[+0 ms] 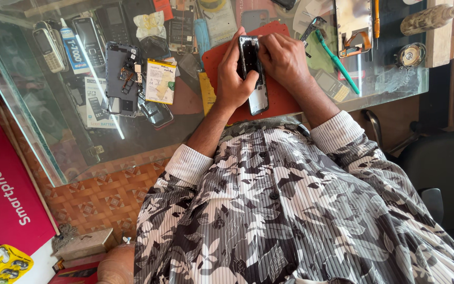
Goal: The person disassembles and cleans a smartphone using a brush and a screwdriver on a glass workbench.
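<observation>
An opened smartphone with its inner frame showing lies lengthwise on a red work mat on the glass counter. My left hand grips its left side, fingers curled around the edge. Pressed against the phone's upper right side is my right hand, fingertips on its top end. Whether a small tool sits in those fingers is hidden.
A phone battery, a dismantled phone back, old keypad phones, a glue tube, a green-handled tool and a circuit frame lie on the glass counter. A dark chair stands at the right.
</observation>
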